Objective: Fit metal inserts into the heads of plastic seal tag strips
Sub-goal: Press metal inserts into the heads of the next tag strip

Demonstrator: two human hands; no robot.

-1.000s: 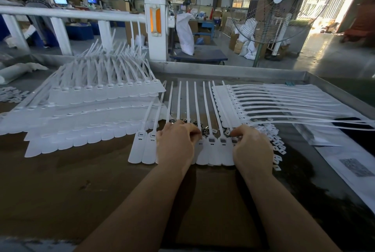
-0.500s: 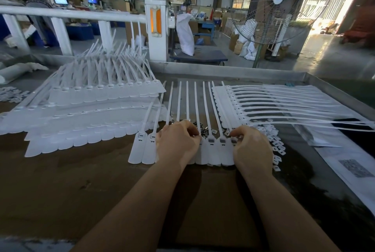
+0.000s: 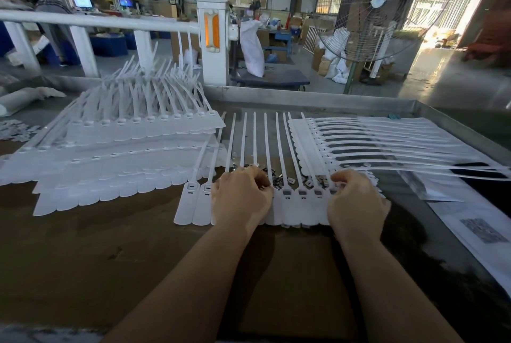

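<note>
Both grips are curled over the row of seal tag strips (image 3: 293, 204) on the counter (image 3: 83, 246). The left hand (image 3: 242, 200) and right hand (image 3: 356, 204) are pinched at the heads, probably on metal inserts (image 3: 279, 178) scattered just beyond the fingertips.

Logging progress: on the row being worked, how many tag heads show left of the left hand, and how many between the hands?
Tag heads left of the left hand: 2
Tag heads between it and the right hand: 4
Total visible: 6; others are covered.
</note>
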